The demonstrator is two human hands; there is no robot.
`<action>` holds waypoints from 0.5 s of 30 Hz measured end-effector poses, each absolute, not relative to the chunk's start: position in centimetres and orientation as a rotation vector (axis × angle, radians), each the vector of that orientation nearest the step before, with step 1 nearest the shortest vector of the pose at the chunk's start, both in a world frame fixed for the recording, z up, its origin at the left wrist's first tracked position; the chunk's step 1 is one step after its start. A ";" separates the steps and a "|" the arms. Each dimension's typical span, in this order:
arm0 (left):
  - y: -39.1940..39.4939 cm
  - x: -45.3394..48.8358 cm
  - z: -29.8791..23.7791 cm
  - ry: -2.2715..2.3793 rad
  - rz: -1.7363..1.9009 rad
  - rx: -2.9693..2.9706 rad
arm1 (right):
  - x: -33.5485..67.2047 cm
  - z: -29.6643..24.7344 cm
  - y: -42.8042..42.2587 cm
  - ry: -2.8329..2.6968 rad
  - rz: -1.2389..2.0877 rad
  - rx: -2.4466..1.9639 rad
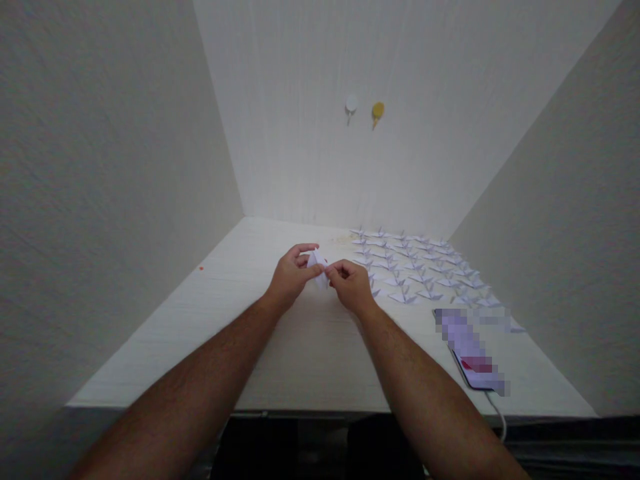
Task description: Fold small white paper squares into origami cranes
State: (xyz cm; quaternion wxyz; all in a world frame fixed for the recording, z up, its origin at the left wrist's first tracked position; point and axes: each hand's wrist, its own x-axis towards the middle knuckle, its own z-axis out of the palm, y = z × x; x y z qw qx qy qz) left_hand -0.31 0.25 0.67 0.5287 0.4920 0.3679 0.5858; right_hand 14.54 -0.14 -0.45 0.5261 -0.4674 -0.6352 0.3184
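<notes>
A small piece of folded white paper is held up between my two hands, above the middle of the table. My left hand grips it from the left, thumb in front and fingers behind. On the other side, my right hand pinches the paper's right edge between thumb and curled forefinger. Part of the paper is hidden by the fingers. Just beyond my right hand, several folded white paper cranes stand in rows on the table.
The white table is enclosed by a back wall and two side walls. A phone, partly blurred out, lies at the right with a white cable running over the front edge. White and yellow hooks are on the back wall.
</notes>
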 end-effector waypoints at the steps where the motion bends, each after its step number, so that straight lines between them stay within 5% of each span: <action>1: 0.3 -0.3 0.7 0.876 1.402 1.176 | 14.5 -0.4 -0.1 -1.513 0.749 -1.123; 15: 0.4 -0.1 0.5 0.917 1.441 1.144 | 14.4 0.1 -0.5 -1.471 0.735 -1.157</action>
